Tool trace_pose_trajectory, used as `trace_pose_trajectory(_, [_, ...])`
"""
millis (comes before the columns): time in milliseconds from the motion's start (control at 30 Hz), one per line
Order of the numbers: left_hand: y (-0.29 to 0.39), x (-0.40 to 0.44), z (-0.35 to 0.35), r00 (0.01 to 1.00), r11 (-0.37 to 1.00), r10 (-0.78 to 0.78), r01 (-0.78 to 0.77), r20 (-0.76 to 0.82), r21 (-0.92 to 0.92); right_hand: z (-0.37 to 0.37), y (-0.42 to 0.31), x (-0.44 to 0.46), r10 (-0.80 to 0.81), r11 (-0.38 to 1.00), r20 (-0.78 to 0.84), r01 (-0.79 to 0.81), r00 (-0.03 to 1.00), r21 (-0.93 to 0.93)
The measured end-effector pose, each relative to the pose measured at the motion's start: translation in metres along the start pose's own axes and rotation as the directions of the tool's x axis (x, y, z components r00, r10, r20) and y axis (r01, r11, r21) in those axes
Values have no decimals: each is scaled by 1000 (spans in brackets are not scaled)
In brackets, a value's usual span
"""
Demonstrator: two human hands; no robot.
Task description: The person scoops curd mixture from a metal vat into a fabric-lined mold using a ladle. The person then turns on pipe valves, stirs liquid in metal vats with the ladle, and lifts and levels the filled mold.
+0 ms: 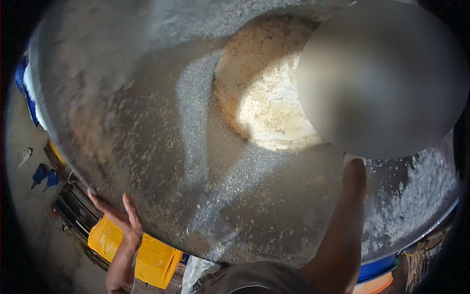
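wide, round grey metal pan [196,122] fills the view in front of the person, its wall flecked with pale residue. round, pale, crusted middle [267,83] lies at the far side, right of centre. left hand [128,223]: fingers spread, at the near-left rim, holding nothing; firm contact cannot be confirmed. bare right forearm [338,235] reaches in over the near-right wall; right hand hidden by a blurred patch, grip cannot be told. judged good practice: left palm braced at the rim, right arm's pressure light and even.
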State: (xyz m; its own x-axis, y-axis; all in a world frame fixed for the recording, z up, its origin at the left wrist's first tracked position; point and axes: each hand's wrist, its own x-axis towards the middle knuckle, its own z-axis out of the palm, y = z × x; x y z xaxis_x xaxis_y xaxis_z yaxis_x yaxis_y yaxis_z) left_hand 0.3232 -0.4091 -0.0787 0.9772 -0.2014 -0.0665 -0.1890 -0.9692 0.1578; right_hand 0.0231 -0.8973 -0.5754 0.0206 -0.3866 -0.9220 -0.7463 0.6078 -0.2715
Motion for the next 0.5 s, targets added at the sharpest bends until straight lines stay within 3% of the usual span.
trace_pose_trajectory(100, [-3,-8,-5,1000,992,-12,14,-11,129,19,4,11,42,999,79,-40,996,-26])
trace_pose_trajectory(233, [-9,-12,7,998,993,12,-5,-59,115,39,6,-1,85,993,187,-68,979,-98])
trace_pose_trajectory(333, [-3,-7,8,998,999,-15,17,-58,27,49,10,-42,141,977,263,-90,954,-195])
trace_pose_trajectory(400, [1,-3,10,999,1000,-15,15,46,-16,56,12,-80,167,959,320,-77,933,-274])
trace_pose_trajectory(500, [12,2,25,999,1000,12,-13,-33,-29,65,17,-147,208,910,407,-23,890,-415])
